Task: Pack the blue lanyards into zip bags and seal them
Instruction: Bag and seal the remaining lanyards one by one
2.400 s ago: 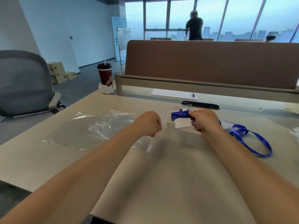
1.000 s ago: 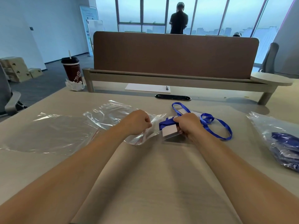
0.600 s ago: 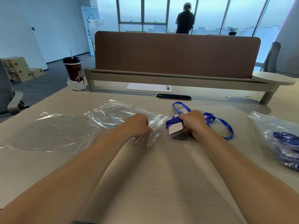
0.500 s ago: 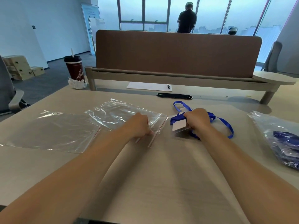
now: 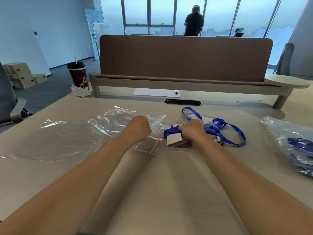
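Note:
My left hand [image 5: 138, 127] is curled into a fist on a clear zip bag [image 5: 116, 122], gripping it near its red-striped mouth. My right hand [image 5: 192, 130] grips a bundled blue lanyard [image 5: 171, 131] with its white card holder, just right of the bag's mouth. The strap's loose loops [image 5: 227, 133] trail across the table to the right of that hand. A second flat zip bag [image 5: 55, 141] lies at the left. At the right edge, a filled bag [image 5: 294, 146] holds more blue lanyards.
A dark red cup [image 5: 77, 76] on a crumpled tissue stands at the back left. A brown desk divider [image 5: 184, 56] runs along the far side, with a sheet of paper [image 5: 155, 92] and a cable slot [image 5: 183, 102] before it. A person stands at the windows.
My right hand has brought the bundled lanyard down and left, closer to the bag's mouth. My left hand has kept its hold on the bag, whose mouth has lifted slightly.

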### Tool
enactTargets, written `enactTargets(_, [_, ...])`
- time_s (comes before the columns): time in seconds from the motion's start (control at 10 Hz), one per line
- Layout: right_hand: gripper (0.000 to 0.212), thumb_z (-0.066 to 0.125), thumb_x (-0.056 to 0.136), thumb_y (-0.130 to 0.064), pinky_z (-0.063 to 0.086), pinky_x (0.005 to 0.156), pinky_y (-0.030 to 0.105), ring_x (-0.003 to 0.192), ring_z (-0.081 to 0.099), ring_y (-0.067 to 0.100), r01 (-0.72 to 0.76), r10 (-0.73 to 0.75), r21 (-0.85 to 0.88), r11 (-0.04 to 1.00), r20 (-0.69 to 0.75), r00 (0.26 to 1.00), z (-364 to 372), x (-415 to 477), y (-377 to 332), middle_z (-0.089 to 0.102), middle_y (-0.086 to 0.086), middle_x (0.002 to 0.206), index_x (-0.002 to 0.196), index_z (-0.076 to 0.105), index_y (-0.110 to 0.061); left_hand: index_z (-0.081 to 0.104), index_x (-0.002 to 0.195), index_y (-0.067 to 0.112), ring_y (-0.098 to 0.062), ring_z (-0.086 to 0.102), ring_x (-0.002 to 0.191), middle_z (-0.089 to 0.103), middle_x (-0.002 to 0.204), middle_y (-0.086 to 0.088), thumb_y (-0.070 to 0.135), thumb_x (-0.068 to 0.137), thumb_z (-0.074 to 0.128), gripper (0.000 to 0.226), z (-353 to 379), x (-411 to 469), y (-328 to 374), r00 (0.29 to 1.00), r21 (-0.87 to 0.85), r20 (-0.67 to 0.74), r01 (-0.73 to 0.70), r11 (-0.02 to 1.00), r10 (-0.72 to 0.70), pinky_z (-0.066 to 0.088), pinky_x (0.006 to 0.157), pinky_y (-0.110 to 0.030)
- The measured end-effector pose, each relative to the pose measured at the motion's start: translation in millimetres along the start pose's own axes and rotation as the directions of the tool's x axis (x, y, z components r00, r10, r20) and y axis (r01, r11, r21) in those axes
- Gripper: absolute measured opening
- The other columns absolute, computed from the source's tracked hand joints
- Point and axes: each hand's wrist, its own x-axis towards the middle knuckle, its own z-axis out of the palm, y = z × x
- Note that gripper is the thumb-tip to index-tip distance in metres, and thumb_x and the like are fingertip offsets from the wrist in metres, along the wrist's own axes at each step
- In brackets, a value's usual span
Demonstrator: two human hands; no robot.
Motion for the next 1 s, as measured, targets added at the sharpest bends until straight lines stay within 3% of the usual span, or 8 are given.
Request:
enactTargets(0.1, [0.014,0.060,0.086,-0.013,0.052,0.056,0.030,0.072,0.060,0.025,0.013,-0.013,0.011,1.000,-0.012,1.000,11,3,-5,0.064,0.016,0.089,0.094,0.062,-0.002,0.067,0.082,0.000,-0.026,0.063,0.080,0.069,0.089,-0.015,0.017,0.088,0.070,0.018,-6,1,-7,1.000,-0.046,-0.003,0.008,0.999,-0.009,0.042,0.067,-0.028])
enactTargets(0.3, [0.010,0.057,0.090,-0.010,0.049,0.060,0.030,0.068,0.056,0.020,0.021,-0.019,0.047,0.999,-0.037,0.999,6,3,-15,0.054,0.006,0.076,0.080,0.056,-0.008,0.058,0.075,0.015,-0.020,0.058,0.077,0.064,0.082,-0.002,0.029,0.094,0.066,0.025,-5,2,-13,1.000,-0.112,0.009,-0.001,0.994,0.002,0.041,0.069,-0.029])
enactTargets(0.4, [0.012,0.054,0.096,-0.012,0.049,0.075,0.029,0.088,0.061,0.021,0.073,-0.074,-0.027,0.997,-0.033,0.997,-7,-2,-23,0.058,0.006,0.087,0.104,0.063,-0.011,0.062,0.080,0.011,-0.018,0.055,0.073,0.061,0.078,-0.002,0.027,0.093,0.067,0.021,-4,-1,-10,0.999,-0.112,0.031,-0.008,0.994,0.012,0.038,0.067,-0.027])
enactTargets(0.5, [0.008,0.060,0.088,-0.014,0.047,0.050,0.028,0.051,0.053,0.013,0.031,-0.011,0.213,0.977,-0.090,0.996,-20,-11,-24,0.056,0.003,0.062,0.080,0.059,-0.012,0.071,0.086,0.002,-0.021,0.060,0.073,0.071,0.086,-0.012,0.023,0.088,0.071,0.021,-3,-4,-3,0.999,-0.073,0.054,-0.002,0.997,0.006,0.044,0.066,-0.029])
enactTargets(0.6, [0.015,0.064,0.086,-0.014,0.045,0.048,0.027,0.049,0.051,0.013,0.026,-0.021,0.211,0.977,-0.026,0.999,-25,-13,-22,0.054,0.002,0.060,0.073,0.056,-0.013,0.068,0.081,0.003,-0.019,0.059,0.064,0.071,0.079,-0.013,0.020,0.087,0.072,0.019,-2,-5,6,0.998,-0.053,0.061,-0.013,0.998,0.016,0.047,0.065,-0.030])
enactTargets(0.8, [0.014,0.066,0.086,-0.012,0.045,0.050,0.027,0.054,0.052,0.015,0.031,-0.048,0.209,0.977,0.076,0.996,-24,-13,-18,0.055,0.004,0.065,0.075,0.057,-0.013,0.068,0.086,0.006,-0.022,0.066,0.070,0.072,0.081,-0.011,0.018,0.089,0.069,0.013,0,-6,17,0.998,-0.041,0.065,-0.020,0.999,0.023,0.054,0.073,-0.031])
enactTargets(0.9, [0.013,0.065,0.091,-0.018,0.051,0.057,0.028,0.071,0.062,0.019,-0.015,-0.002,0.128,0.992,0.136,0.991,-24,-14,-19,0.063,0.011,0.081,0.083,0.057,-0.010,0.069,0.088,0.003,-0.024,0.068,0.071,0.073,0.080,-0.014,0.020,0.090,0.069,0.016,0,-7,19,0.998,-0.049,0.061,-0.018,0.999,0.021,0.054,0.071,-0.032])
enactTargets(1.0, [0.015,0.064,0.093,-0.020,0.048,0.052,0.025,0.073,0.060,0.016,-0.076,0.054,0.123,0.989,0.179,0.982,-23,-13,-18,0.062,0.011,0.088,0.097,0.059,-0.007,0.066,0.088,0.004,-0.025,0.067,0.074,0.072,0.083,-0.013,0.020,0.091,0.069,0.017,-1,-7,19,0.998,-0.063,0.044,-0.035,0.997,0.038,0.051,0.069,-0.032])
